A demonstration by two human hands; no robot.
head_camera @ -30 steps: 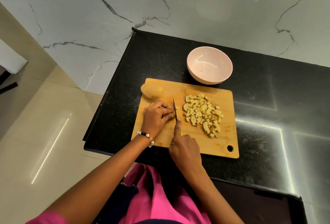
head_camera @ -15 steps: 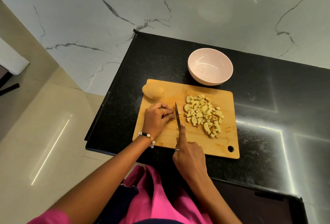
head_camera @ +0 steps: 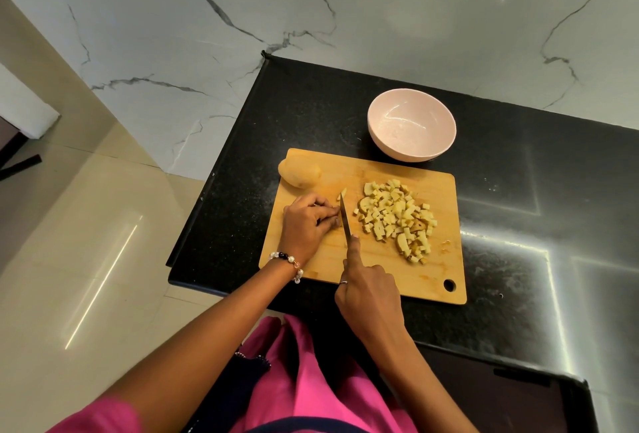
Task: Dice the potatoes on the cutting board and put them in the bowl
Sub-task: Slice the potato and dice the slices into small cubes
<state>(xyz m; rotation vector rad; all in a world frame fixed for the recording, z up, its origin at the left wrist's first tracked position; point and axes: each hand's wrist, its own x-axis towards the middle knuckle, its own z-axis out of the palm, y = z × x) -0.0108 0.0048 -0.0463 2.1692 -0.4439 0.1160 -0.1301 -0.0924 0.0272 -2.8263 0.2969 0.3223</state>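
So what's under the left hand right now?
The left hand rests curled on the cutting board beside the knife. Whatever potato piece it pins is covered by its fingers.

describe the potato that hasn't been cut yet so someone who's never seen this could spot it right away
Find the wooden cutting board on the black counter, just in front of the pale pink bowl. The whole potato lies at the board's far left corner, beyond the left hand. Unlike the heap of small diced pieces on the board's right half, it is one smooth, rounded, tan lump.
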